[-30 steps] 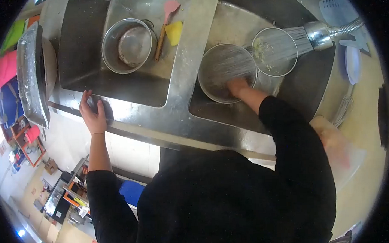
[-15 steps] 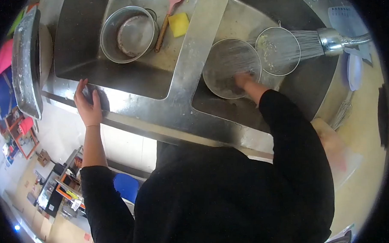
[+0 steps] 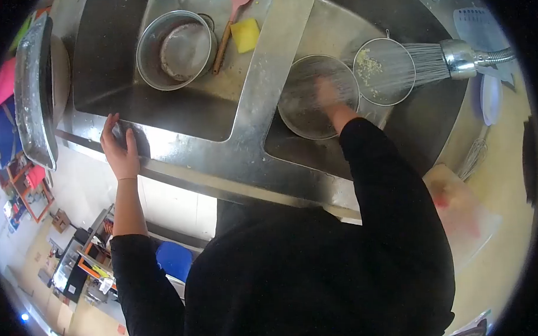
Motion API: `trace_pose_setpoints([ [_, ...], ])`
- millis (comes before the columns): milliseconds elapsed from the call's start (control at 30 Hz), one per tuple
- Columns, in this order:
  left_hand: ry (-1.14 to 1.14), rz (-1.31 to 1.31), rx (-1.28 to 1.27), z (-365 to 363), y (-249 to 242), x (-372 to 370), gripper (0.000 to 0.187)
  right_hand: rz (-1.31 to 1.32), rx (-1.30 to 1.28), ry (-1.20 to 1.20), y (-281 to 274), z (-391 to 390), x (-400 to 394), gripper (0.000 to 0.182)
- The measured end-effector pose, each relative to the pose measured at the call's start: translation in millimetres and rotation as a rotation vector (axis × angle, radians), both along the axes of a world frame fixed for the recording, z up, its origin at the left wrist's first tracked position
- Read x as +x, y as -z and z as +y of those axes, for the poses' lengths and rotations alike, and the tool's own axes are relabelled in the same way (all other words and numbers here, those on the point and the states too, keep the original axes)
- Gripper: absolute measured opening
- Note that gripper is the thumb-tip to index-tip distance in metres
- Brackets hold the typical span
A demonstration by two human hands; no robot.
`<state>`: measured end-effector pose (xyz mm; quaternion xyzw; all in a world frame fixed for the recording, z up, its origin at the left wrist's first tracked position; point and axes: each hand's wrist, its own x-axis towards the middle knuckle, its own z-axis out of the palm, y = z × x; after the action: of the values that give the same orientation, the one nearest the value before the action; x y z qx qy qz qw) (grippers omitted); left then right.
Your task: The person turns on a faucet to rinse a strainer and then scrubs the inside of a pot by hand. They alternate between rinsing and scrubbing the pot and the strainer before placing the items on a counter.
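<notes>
My left hand (image 3: 122, 150) rests on the front rim of the metal sink, thumb apart from the fingers, holding nothing. Inside a round metal bowl (image 3: 297, 121) in the right basin is my right hand (image 3: 328, 95), its fingers smeared by motion and spray. Whether it grips anything cannot be made out. Right beside the bowl, a round wire strainer (image 3: 396, 89) has pale yellow bits on its mesh. A shower-type spray head (image 3: 458, 59) sends water leftward across the strainer into the bowl.
The left basin contains a deep metal pot (image 3: 148, 61), a pink spatula (image 3: 223, 45) with a wooden handle and a yellow sponge (image 3: 245, 35). A metal tray (image 3: 34, 93) stands at the far left. On the right counter lie a whisk (image 3: 475, 158) and a slotted turner (image 3: 474, 27).
My right hand has moved farther into the bowl, away from my body and slightly left. The yellow bits on the strainer look more spread out. My left hand stays on the rim.
</notes>
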<state>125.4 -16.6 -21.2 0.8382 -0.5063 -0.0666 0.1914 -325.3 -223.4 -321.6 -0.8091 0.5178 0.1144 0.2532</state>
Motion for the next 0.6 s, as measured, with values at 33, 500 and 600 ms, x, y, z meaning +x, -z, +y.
trace_pose_setpoints([
  [33,-0.007,0.008,0.005,0.9,0.0,-0.4,0.05,0.02,0.009,0.011,-1.2,-2.8,-1.1,0.034],
  [500,0.007,0.019,-0.019,0.8,-0.9,-1.5,0.051,-0.102,0.25,-0.14,-56.1,19.8,13.8,0.027],
  [600,0.008,0.002,-0.003,-0.5,-1.2,-0.1,0.051,-0.612,0.545,0.506,-69.2,2.7,21.3,0.027],
])
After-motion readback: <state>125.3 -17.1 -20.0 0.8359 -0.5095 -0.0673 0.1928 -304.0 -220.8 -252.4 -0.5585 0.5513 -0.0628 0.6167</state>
